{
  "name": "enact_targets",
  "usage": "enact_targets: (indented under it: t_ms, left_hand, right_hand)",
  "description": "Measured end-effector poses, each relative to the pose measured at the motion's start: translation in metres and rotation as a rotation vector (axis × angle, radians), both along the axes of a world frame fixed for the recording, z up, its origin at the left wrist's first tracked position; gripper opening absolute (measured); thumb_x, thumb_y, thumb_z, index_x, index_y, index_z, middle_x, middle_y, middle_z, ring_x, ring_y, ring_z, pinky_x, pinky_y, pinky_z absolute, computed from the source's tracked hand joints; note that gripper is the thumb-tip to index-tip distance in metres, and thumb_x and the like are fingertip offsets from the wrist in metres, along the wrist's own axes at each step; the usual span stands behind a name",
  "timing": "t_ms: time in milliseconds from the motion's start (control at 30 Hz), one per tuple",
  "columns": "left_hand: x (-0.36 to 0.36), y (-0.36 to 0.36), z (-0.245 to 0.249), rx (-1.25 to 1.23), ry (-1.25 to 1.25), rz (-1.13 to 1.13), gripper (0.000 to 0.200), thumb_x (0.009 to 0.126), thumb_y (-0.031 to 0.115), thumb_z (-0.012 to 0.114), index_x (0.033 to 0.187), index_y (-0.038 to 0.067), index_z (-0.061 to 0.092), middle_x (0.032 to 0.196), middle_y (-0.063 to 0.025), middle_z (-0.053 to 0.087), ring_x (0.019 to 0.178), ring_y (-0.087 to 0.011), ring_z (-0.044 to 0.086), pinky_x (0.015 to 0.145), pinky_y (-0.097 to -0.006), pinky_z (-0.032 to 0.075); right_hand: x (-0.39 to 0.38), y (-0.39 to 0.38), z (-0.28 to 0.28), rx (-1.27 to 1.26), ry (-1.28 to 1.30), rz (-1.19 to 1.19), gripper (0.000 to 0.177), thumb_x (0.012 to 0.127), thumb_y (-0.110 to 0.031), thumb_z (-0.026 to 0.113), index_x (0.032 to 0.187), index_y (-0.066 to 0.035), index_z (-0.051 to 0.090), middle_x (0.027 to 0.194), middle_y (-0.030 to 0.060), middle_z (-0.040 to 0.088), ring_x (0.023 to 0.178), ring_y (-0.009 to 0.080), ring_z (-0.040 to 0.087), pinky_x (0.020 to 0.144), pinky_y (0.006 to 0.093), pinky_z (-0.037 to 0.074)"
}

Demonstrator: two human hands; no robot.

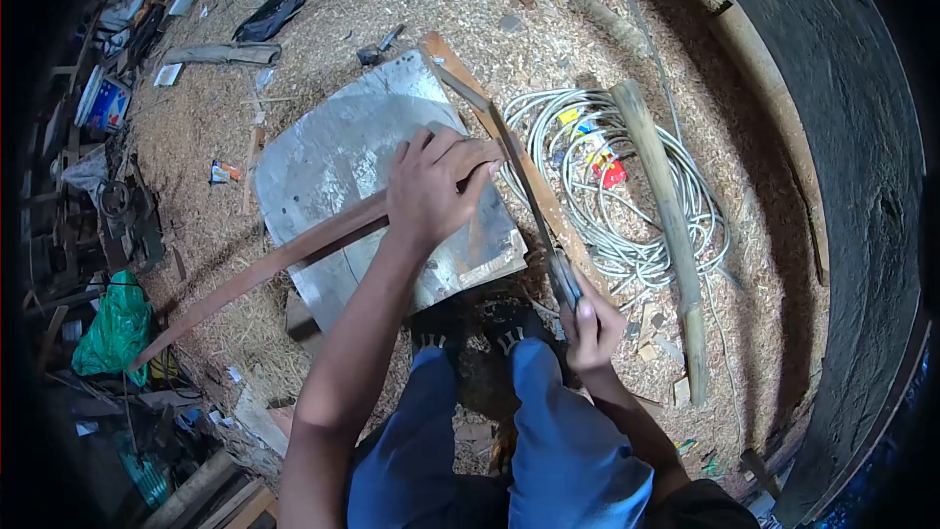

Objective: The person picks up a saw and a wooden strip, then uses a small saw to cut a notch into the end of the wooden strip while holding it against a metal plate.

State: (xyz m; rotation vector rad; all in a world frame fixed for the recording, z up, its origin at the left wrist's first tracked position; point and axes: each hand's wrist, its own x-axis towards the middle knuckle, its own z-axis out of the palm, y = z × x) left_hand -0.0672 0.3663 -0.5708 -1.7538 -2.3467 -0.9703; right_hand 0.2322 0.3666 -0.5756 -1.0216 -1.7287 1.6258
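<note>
My left hand [436,186] presses down on a long brown wooden strip [264,269] that lies across a bent sheet of grey metal [333,152]. My right hand [590,323] grips the handle of a hacksaw [519,171], whose frame and blade run up and away over a second wooden strip [548,211] near the left fingertips. I am crouched over the work, with my blue trousers and dark shoes [509,328] right below the metal sheet.
Sawdust covers the ground. A coil of pale cable [636,225] and a bamboo pole [666,225] lie to the right, beside a dark curved wall [842,137]. A green bag [116,328], tools and scrap clutter the left edge.
</note>
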Motion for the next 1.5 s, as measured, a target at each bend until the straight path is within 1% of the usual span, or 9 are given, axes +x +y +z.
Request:
enact_targets:
  t_ms: [200,333,533,600,833,1133,1200,1367,1500]
  left_hand:
    - [-0.004,-0.002,0.0,-0.033,0.011,0.033,0.024,0.083,0.029,0.083,0.102,0.014,0.079,0.092,-0.0018,0.066,0.092,-0.0267,0.062,0.08,-0.0407,0.047]
    - [0.002,-0.002,-0.001,-0.028,0.016,0.008,0.024,0.084,0.03,0.083,0.102,0.015,0.08,0.093,-0.0018,0.067,0.09,-0.0281,0.062,0.08,-0.0409,0.048]
    - [-0.004,-0.003,-0.008,-0.043,0.027,0.013,0.024,0.084,0.03,0.083,0.103,0.016,0.08,0.095,-0.0014,0.068,0.093,-0.0276,0.063,0.081,-0.0399,0.048]
    - [-0.005,-0.002,-0.006,-0.039,0.013,0.025,0.023,0.084,0.03,0.082,0.102,0.016,0.08,0.096,-0.0014,0.068,0.093,-0.0275,0.063,0.081,-0.0397,0.048]
    - [-0.001,-0.001,-0.006,-0.033,0.055,0.026,0.022,0.084,0.03,0.082,0.101,0.016,0.08,0.096,-0.0024,0.069,0.092,-0.0285,0.064,0.081,-0.0407,0.049]
    - [-0.001,-0.001,-0.005,-0.02,0.042,0.01,0.02,0.083,0.028,0.083,0.1,0.016,0.08,0.095,-0.0023,0.068,0.091,-0.0288,0.063,0.08,-0.041,0.048]
    - [-0.001,-0.001,-0.005,-0.016,0.065,0.016,0.02,0.083,0.027,0.083,0.1,0.016,0.08,0.094,-0.0022,0.068,0.09,-0.0287,0.063,0.08,-0.0411,0.048]
    - [-0.002,-0.001,0.0,-0.024,0.007,0.024,0.02,0.082,0.027,0.084,0.097,0.015,0.079,0.092,-0.0024,0.067,0.089,-0.0272,0.063,0.077,-0.041,0.048]
    - [-0.002,0.002,-0.003,0.018,0.005,0.008,0.02,0.082,0.026,0.084,0.096,0.013,0.079,0.092,-0.0031,0.067,0.088,-0.0267,0.063,0.076,-0.0412,0.049]
  right_hand:
    - [0.012,-0.014,-0.005,0.074,0.116,-0.039,0.049,0.109,-0.021,0.046,0.143,0.012,0.057,0.061,0.0004,0.051,0.05,0.006,0.038,0.049,0.0249,0.029]
    - [0.011,-0.01,0.009,0.055,-0.009,-0.011,0.051,0.109,-0.025,0.047,0.142,0.013,0.058,0.062,0.0004,0.052,0.049,0.0058,0.04,0.048,0.0257,0.029]
    - [0.004,-0.01,-0.006,0.008,0.059,-0.047,0.05,0.107,-0.023,0.048,0.143,0.011,0.059,0.064,0.0,0.053,0.051,0.0049,0.042,0.049,0.0244,0.031]
    - [0.021,-0.022,-0.001,0.058,0.103,-0.06,0.046,0.104,-0.015,0.052,0.142,0.01,0.06,0.064,-0.0004,0.055,0.057,0.0039,0.046,0.054,0.0225,0.036]
    - [-0.013,0.004,-0.005,0.007,0.02,-0.021,0.048,0.108,-0.02,0.045,0.144,0.01,0.057,0.069,0.0004,0.058,0.058,0.0039,0.046,0.053,0.0224,0.033]
    - [-0.002,-0.003,-0.001,-0.001,0.034,-0.017,0.048,0.106,-0.016,0.047,0.146,0.009,0.056,0.064,-0.0021,0.053,0.056,0.004,0.044,0.052,0.023,0.032]
    - [-0.015,0.004,-0.002,-0.008,0.046,-0.06,0.052,0.108,-0.026,0.047,0.142,0.011,0.059,0.06,0.001,0.053,0.05,0.0057,0.043,0.048,0.0252,0.031]
    - [0.026,-0.02,-0.012,0.076,0.121,0.004,0.052,0.107,-0.024,0.045,0.144,0.01,0.057,0.06,0.0013,0.054,0.05,0.0063,0.044,0.048,0.025,0.033]
    - [0.004,-0.004,-0.007,0.09,0.015,0.026,0.049,0.107,-0.02,0.046,0.144,0.011,0.057,0.063,-0.0003,0.054,0.052,0.006,0.043,0.05,0.0248,0.033]
